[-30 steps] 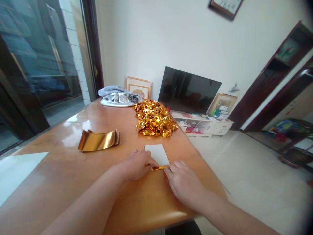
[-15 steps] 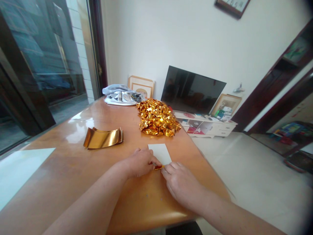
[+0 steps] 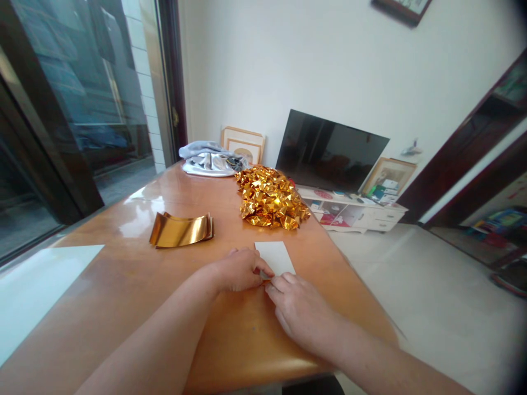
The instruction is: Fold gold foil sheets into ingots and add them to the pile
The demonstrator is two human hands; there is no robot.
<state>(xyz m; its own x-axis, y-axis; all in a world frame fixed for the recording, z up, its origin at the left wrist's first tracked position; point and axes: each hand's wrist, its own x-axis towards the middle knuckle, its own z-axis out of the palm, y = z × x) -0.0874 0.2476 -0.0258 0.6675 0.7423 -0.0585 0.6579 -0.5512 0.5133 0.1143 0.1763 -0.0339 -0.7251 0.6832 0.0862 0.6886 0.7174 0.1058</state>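
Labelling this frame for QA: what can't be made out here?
- Head view: near edge of the white sheet, with a sliver of gold, hidden under left hand and right hand; the fold cannot be told.
- Wall clock: cut off by top edge.
- Items on the TV stand: too small.

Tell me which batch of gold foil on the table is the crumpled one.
The heap of gold foil pieces at the far side, in front of the television, is crumpled and faceted. The stack of gold sheets to its left is smooth, only gently curved.
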